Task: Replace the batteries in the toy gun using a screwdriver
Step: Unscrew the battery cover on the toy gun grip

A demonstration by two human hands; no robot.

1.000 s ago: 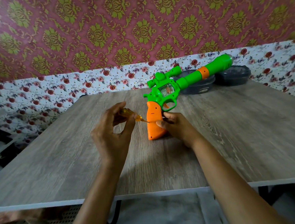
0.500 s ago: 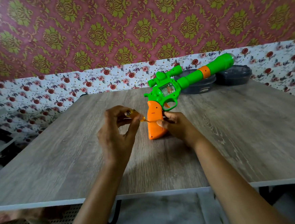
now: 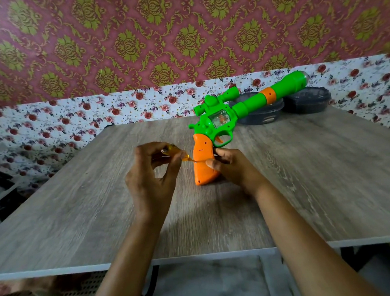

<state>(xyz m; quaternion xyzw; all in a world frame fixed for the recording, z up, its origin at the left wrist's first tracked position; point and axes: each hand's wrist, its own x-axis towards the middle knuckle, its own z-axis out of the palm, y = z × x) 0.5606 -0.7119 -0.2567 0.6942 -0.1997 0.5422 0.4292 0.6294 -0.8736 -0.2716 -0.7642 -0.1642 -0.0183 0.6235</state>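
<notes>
Left hand (image 3: 150,181) pinches screwdriver (image 3: 175,153), tip on grip's left face | right hand (image 3: 232,166) grips toy gun (image 3: 224,122) upright, barrel up-right

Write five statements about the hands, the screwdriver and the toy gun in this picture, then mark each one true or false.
1. The left hand pinches the screwdriver, with its tip at the orange grip of the toy gun. True.
2. The toy gun lies flat on its side. False: it stands on the butt of its grip on the table, barrel raised toward the right.
3. The right hand holds the grip from the right. True.
4. Nothing stands behind the barrel. False: two dark containers sit there at the table's far edge.
5. Loose batteries lie on the table. False: none are visible.
</notes>
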